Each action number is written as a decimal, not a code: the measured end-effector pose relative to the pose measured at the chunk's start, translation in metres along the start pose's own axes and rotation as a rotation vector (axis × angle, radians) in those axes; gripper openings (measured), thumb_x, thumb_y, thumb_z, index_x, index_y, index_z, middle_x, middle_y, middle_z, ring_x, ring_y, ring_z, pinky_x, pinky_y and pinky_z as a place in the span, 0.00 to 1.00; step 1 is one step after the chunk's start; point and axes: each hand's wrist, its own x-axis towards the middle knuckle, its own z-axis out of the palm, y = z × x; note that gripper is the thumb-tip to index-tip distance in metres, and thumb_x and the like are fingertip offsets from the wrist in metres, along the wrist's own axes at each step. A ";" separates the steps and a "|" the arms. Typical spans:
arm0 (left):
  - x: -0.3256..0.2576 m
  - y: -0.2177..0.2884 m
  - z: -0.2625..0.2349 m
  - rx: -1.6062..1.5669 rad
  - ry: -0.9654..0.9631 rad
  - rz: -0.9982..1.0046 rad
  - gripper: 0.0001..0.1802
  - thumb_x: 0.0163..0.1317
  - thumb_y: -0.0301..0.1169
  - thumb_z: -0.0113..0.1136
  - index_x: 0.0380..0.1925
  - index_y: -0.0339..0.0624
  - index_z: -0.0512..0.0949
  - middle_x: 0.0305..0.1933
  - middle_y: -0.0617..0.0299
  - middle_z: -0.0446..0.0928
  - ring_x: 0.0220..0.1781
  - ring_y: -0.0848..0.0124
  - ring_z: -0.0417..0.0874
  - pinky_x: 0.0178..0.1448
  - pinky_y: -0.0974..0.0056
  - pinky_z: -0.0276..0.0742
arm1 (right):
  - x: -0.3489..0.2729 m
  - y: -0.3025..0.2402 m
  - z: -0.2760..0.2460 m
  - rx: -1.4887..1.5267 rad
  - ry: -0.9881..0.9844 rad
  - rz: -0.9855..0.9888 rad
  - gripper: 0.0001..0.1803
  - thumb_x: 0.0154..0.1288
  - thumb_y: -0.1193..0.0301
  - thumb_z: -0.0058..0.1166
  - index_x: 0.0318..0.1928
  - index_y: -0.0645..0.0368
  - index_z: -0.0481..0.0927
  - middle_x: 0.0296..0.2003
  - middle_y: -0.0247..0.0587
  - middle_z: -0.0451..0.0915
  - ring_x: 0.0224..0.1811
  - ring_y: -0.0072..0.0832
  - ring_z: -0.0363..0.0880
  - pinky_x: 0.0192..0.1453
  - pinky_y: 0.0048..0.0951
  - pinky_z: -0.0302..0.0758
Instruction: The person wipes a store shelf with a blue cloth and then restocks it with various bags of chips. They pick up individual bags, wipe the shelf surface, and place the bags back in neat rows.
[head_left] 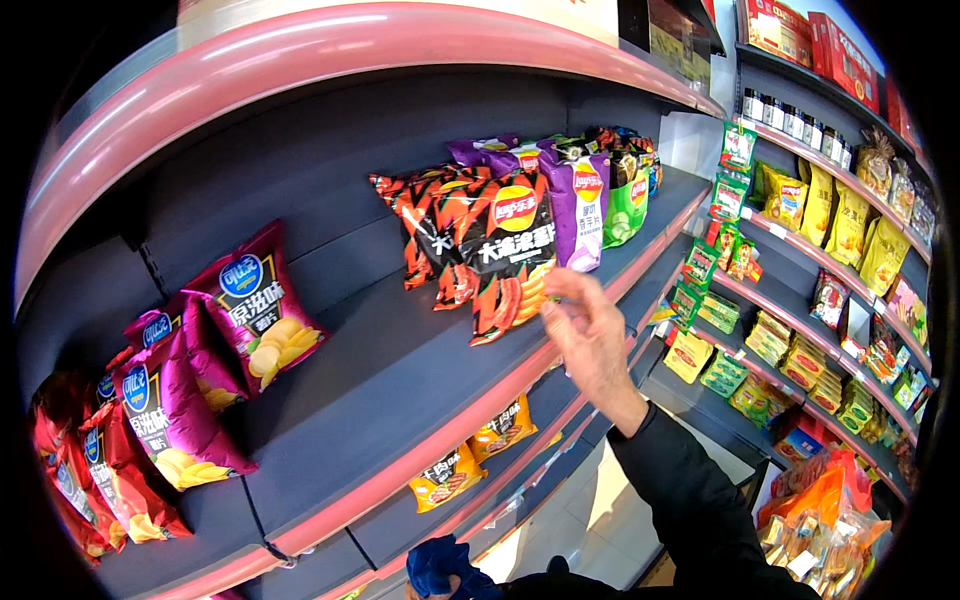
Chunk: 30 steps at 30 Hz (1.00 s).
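Observation:
My right hand (pixel 588 340) reaches in from the lower right to the grey shelf (pixel 390 365). Its fingertips are beside the lower right edge of a black-and-red chip bag (pixel 510 245); whether they touch it I cannot tell. Thumb and fingers are apart with nothing visible between them. Purple chip bags (pixel 582 205) and a green chip bag (pixel 625 205) stand just behind that one. At the bottom edge a crumpled blue cloth (pixel 440 562) covers most of my left hand (pixel 454 583), which appears closed on it.
Magenta chip bags (pixel 262 305) and red chip bags (pixel 120 475) lean at the left of the shelf. Its front edge is a pink rail (pixel 430 440). Orange bags (pixel 447 478) lie below. Snack shelves (pixel 800 240) line the right, with a heap of packets (pixel 820 525) at lower right.

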 end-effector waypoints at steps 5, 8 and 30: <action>0.002 -0.005 0.033 -0.016 0.028 -0.005 0.30 0.70 0.38 0.61 0.70 0.44 0.70 0.64 0.55 0.75 0.55 0.64 0.75 0.55 0.62 0.70 | 0.036 0.050 -0.034 -0.225 -0.027 -0.010 0.36 0.71 0.57 0.65 0.67 0.71 0.69 0.61 0.61 0.79 0.63 0.48 0.80 0.66 0.42 0.76; 0.001 -0.006 0.047 -0.028 0.063 -0.003 0.32 0.68 0.38 0.63 0.70 0.42 0.70 0.62 0.57 0.77 0.52 0.67 0.78 0.52 0.64 0.73 | 0.048 0.062 -0.034 -0.230 -0.189 0.105 0.45 0.68 0.49 0.66 0.70 0.73 0.65 0.63 0.68 0.76 0.66 0.53 0.78 0.68 0.45 0.75; -0.013 -0.005 0.068 -0.074 0.144 -0.014 0.36 0.64 0.37 0.68 0.71 0.40 0.68 0.61 0.58 0.81 0.56 0.69 0.82 0.55 0.64 0.79 | 0.069 0.069 -0.031 0.276 -0.318 0.332 0.46 0.58 0.65 0.78 0.71 0.67 0.65 0.55 0.49 0.82 0.56 0.32 0.81 0.60 0.33 0.79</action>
